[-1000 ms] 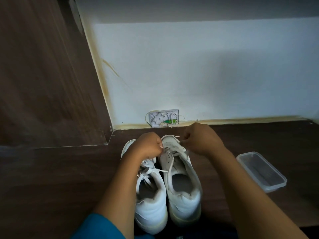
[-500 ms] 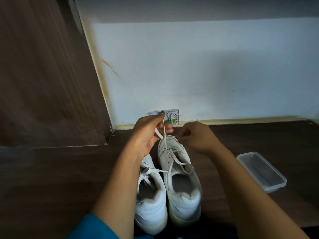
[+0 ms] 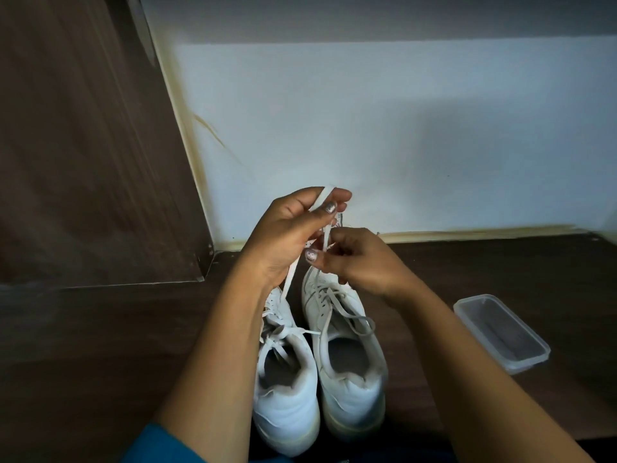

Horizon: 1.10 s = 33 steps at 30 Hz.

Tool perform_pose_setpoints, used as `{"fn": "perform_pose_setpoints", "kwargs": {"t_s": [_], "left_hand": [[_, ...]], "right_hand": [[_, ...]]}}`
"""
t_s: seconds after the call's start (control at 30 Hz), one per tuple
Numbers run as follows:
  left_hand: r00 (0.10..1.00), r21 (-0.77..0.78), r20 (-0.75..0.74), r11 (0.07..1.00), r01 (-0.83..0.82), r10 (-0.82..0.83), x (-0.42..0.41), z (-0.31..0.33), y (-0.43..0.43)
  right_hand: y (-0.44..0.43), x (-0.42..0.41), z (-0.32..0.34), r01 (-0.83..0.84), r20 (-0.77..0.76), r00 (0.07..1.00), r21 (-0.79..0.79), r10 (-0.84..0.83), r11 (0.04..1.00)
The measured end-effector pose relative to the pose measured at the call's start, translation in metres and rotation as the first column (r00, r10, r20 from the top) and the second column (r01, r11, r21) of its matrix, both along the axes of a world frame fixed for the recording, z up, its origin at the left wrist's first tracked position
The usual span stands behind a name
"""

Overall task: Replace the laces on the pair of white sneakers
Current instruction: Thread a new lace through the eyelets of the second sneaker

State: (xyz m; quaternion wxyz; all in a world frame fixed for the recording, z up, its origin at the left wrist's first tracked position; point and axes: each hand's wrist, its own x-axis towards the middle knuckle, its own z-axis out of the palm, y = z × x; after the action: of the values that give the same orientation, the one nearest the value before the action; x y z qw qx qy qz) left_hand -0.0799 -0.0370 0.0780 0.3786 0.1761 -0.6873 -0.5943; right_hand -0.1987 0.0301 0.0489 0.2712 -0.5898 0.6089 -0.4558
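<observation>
Dark brown wooden surface (image 3: 100, 345) carries pair, toes toward wall. Left white leather sneaker (image 3: 287, 406) laced. Right white leather sneaker (image 3: 354, 396) touching it, lacing slack. Clear rectangular plastic container (image 3: 527, 362) apart at right. Left hand (image 3: 287, 235) raised above toes, thumb and curled fingers pinching flat white lace (image 3: 289, 275). Right hand (image 3: 360, 262) just beside it, fingers curled, pinching strand lower.

open wooden floor (image 3: 100, 345) left of the sneakers (image 3: 350, 406), plastic container (image 3: 500, 329) on the right — wall (image 3: 400, 128) close behind
</observation>
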Motion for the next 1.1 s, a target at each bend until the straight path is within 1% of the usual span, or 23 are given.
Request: {"fn": "perform_pose_setpoints", "kwargs": {"t_s": [0.07,0.2,0.23,0.3,0.37,0.4,0.43,0.47,0.5,0.53,0.57,0.63,0.7,0.73,0.77,0.8,0.87,0.9,0.93,0.97,1.03,1.07,1.1], "left_hand": [[0.998,-0.062,0.061,0.998,-0.009,0.013,-0.003,-0.001,0.003],[0.998,-0.06,0.04,0.997,-0.041,0.043,-0.001,0.0,0.002],[0.997,-0.048,0.037,0.997,-0.063,0.065,0.0,0.0,-0.001],[0.989,-0.019,0.073,0.991,-0.129,0.13,0.002,-0.005,-0.007],[0.954,-0.081,0.269,0.99,-0.118,0.136,0.002,-0.017,-0.013],[0.89,-0.164,0.44,0.985,-0.047,0.116,0.001,-0.025,-0.015],[0.791,-0.239,0.602,0.97,0.051,0.107,-0.001,-0.035,-0.016],[0.692,-0.299,0.711,0.944,0.137,0.124,-0.004,-0.045,-0.016],[0.631,-0.348,0.758,0.92,0.18,0.164,-0.008,-0.053,-0.015],[0.616,-0.391,0.76,0.903,0.18,0.207,-0.011,-0.058,-0.014],[0.637,-0.409,0.735,0.902,0.141,0.234,-0.014,-0.062,-0.015],[0.705,-0.345,0.668,0.938,0.009,0.239,-0.016,-0.063,-0.017],[0.726,-0.314,0.636,0.947,-0.065,0.261,-0.016,-0.063,-0.02],[0.718,-0.331,0.635,0.94,-0.082,0.286,-0.016,-0.064,-0.022],[0.701,-0.365,0.637,0.926,-0.093,0.321,-0.016,-0.064,-0.021],[0.695,-0.407,0.624,0.908,-0.1,0.356,-0.015,-0.064,-0.019],[0.748,-0.428,0.556,0.896,-0.117,0.363,-0.015,-0.06,-0.014],[0.78,-0.425,0.529,0.9,-0.099,0.335,-0.016,-0.058,-0.012],[0.804,-0.44,0.517,0.897,-0.043,0.292,-0.018,-0.057,-0.009],[0.789,-0.455,0.559,0.89,0.034,0.256,-0.02,-0.056,-0.007],[0.663,-0.482,0.703,0.858,0.178,0.257,-0.023,-0.058,-0.003],[0.596,-0.504,0.747,0.836,0.219,0.294,-0.024,-0.062,-0.002],[0.57,-0.5,0.76,0.841,0.207,0.312,-0.025,-0.063,0.0]], "right_hand": [[-0.005,0.002,-0.004,0.098,-0.048,0.993,-0.101,-0.104,0.99],[-0.007,-0.009,0.0,0.253,0.063,0.967,-0.119,-0.247,0.96],[-0.006,-0.012,0.002,0.274,0.112,0.959,-0.12,-0.261,0.954],[-0.001,-0.013,0.006,0.288,0.323,0.917,-0.129,-0.234,0.949],[0.002,-0.014,0.01,0.318,0.519,0.831,-0.151,-0.198,0.936],[0.003,-0.017,0.011,0.348,0.576,0.793,-0.164,-0.197,0.923],[0.003,-0.021,0.012,0.373,0.626,0.756,-0.171,-0.192,0.912],[0.004,-0.024,0.013,0.388,0.672,0.719,-0.177,-0.177,0.904],[0.006,-0.028,0.014,0.389,0.718,0.68,-0.179,-0.15,0.904],[0.007,-0.03,0.015,0.384,0.763,0.636,-0.185,-0.114,0.905],[0.01,-0.032,0.016,0.376,0.809,0.582,-0.181,-0.079,0.909],[0.017,-0.038,0.018,0.362,0.896,0.443,-0.165,-0.014,0.917],[0.022,-0.05,0.019,0.374,0.95,0.311,-0.14,0.018,0.917],[0.024,-0.057,0.019,0.387,0.954,0.299,-0.111,-0.01,0.915],[0.025,-0.061,0.017,0.409,0.93,0.358,-0.075,-0.084,0.909],[0.025,-0.064,0.014,0.444,0.854,0.481,-0.043,-0.198,0.895],[0.022,-0.061,0.006,0.492,0.603,0.701,-0.021,-0.382,0.87],[0.019,-0.058,0.002,0.481,0.523,0.754,-0.029,-0.396,0.876],[0.017,-0.054,0.0,0.45,0.5,0.783,-0.043,-0.37,0.892],[0.016,-0.051,-0.001,0.41,0.501,0.801,-0.058,-0.328,0.91],[0.011,-0.044,0.002,0.331,0.511,0.82,-0.059,-0.257,0.942],[0.009,-0.043,0.002,0.305,0.52,0.82,-0.047,-0.238,0.951],[0.006,-0.041,0.002,0.293,0.526,0.818,-0.032,-0.233,0.956]]}}
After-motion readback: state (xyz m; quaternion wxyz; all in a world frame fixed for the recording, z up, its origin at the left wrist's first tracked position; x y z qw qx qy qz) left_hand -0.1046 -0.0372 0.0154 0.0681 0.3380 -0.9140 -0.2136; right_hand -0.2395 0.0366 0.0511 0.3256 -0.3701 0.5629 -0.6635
